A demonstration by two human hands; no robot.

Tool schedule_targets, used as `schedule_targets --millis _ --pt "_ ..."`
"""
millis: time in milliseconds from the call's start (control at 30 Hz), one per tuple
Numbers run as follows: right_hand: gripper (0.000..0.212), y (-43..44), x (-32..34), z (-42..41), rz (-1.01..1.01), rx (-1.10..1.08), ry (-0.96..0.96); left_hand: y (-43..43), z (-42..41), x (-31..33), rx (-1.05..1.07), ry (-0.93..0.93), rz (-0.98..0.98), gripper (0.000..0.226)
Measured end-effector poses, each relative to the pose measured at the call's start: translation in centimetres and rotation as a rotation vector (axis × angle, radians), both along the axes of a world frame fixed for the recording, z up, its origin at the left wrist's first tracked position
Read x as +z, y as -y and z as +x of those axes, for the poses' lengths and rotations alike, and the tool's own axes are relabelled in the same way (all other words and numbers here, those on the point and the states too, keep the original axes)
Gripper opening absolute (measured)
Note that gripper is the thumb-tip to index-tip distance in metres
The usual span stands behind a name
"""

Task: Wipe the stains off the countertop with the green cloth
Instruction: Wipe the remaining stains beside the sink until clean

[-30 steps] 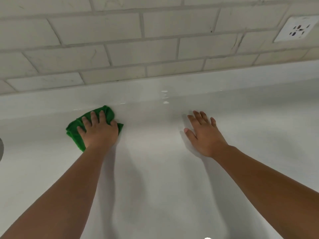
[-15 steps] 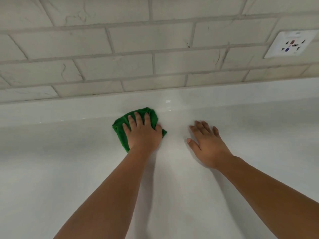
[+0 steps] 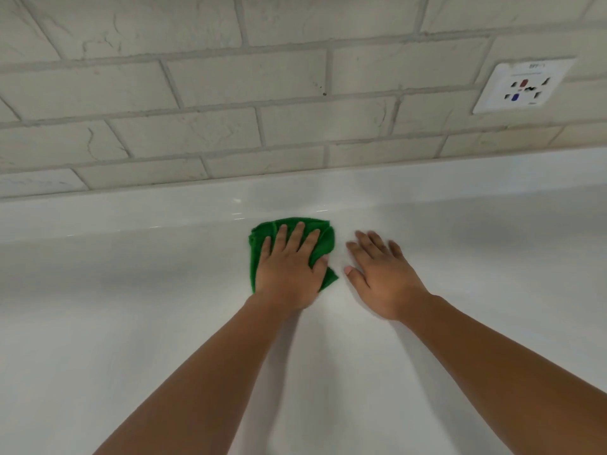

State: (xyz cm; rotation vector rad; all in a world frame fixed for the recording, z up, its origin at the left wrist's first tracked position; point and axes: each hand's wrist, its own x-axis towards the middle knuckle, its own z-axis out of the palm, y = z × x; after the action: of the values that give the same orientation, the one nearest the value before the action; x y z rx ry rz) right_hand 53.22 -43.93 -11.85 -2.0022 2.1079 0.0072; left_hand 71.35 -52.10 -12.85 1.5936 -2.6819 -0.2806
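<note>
A crumpled green cloth (image 3: 323, 238) lies on the white countertop (image 3: 131, 323), close to the raised back edge. My left hand (image 3: 289, 270) presses flat on top of the cloth, fingers spread over it and thumb tucked at its right side. My right hand (image 3: 381, 274) rests flat on the bare counter just right of the cloth, fingers apart, holding nothing. The two hands are almost touching. No stains are plain to see on the surface.
A low white upstand (image 3: 427, 182) runs along the back of the counter. Behind it rises a wall of pale brick-shaped tiles (image 3: 197, 87). A white wall socket (image 3: 522, 85) sits at the upper right.
My left hand has slid the green cloth to the right along the back of the counter, ending next to my right hand. The right hand has stayed flat in place.
</note>
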Motion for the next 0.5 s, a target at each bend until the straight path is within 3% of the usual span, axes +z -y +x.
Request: schedule_targets --millis 167,300,500 --pt "0.092 0.4 -0.2 -0.8 -0.002 0.008 0.002 1.3 6.4 -0.2 0.287 -0.004 -0.024 0.066" --pt "0.09 0.6 -0.5 -1.2 0.002 0.017 0.017 3.5 4.3 0.5 0.505 0.028 0.069 0.066" --pt "0.087 0.1 -0.6 -0.9 -0.048 0.01 0.001 1.4 -2.4 0.5 0.061 0.083 0.027 0.066"
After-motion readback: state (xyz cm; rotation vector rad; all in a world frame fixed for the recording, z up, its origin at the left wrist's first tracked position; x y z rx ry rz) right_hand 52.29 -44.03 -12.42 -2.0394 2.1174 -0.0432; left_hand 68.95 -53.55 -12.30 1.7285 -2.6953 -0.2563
